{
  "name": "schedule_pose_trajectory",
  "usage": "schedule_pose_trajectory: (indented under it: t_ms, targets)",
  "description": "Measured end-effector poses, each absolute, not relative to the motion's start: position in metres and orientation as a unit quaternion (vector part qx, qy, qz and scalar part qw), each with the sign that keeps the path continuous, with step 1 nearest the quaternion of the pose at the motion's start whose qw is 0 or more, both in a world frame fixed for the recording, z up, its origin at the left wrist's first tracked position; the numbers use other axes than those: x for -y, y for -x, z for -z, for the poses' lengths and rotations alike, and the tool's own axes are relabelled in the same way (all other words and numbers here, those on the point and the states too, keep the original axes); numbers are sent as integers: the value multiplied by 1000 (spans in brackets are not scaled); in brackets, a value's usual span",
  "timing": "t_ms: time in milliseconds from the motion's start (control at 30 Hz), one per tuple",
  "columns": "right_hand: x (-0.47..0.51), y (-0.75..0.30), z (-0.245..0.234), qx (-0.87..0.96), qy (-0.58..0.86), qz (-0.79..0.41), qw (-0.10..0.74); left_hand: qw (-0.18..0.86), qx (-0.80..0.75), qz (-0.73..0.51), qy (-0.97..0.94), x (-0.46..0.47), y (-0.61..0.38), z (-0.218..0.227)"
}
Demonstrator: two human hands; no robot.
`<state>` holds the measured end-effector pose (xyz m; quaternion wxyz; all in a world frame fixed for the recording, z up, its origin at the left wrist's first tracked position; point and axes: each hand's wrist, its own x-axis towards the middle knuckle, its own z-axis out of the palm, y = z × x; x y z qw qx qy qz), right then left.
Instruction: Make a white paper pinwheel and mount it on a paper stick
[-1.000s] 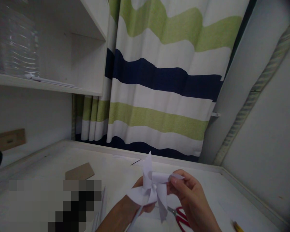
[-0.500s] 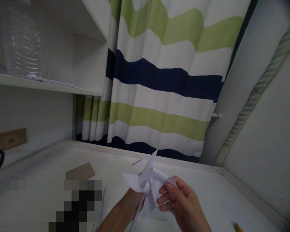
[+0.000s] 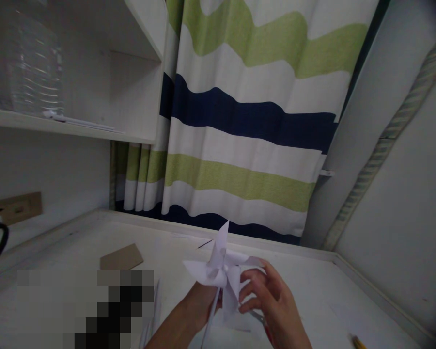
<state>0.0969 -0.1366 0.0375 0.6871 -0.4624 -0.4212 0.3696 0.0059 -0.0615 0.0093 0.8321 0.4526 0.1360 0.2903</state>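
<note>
A white paper pinwheel (image 3: 218,269) on a thin white stick (image 3: 210,317) is held up above the desk, its blades spread around a small centre. My left hand (image 3: 203,303) is behind it, closed around the stick just under the centre; the blades hide most of its fingers. To the right of the pinwheel is my right hand (image 3: 269,300), its fingers curved and apart. The fingertips lie against or very close to the right and lower blades, and I cannot tell whether they touch.
Brown cardboard (image 3: 121,257) and thin white sticks (image 3: 150,310) lie on the white desk (image 3: 312,286) at left. A yellow-tipped pencil-like item (image 3: 358,341) is at lower right. Above left, a shelf (image 3: 72,127) holds a clear bottle (image 3: 36,68). A striped curtain (image 3: 247,131) hangs behind. Part of the left is pixelated.
The pinwheel's blades have turned slightly, the upper one swinging left and more upright. My right fingers have loosened from the right blade and spread a little.
</note>
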Motion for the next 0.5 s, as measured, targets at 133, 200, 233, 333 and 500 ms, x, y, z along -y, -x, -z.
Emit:
schedule_pose_trajectory:
  t_ms: [133, 200, 233, 333, 500]
  targets:
    - [132, -111, -49, 497, 486, -252, 674, 817, -176, -323, -443, 62, -8, -3]
    - [129, -116, -53, 532, 492, -250, 642, 816, -175, -330, -442, 63, -11, 0]
    - [127, -117, -54, 540, 496, -254, 631, 816, -170, -332, -442, 63, -13, 1]
    - [124, -119, -56, 527, 501, -247, 641, 818, -151, -329, -446, 64, -17, -1]
    - [117, -139, -67, 495, 500, -198, 683, 827, -106, -274, -479, 58, -13, -5]
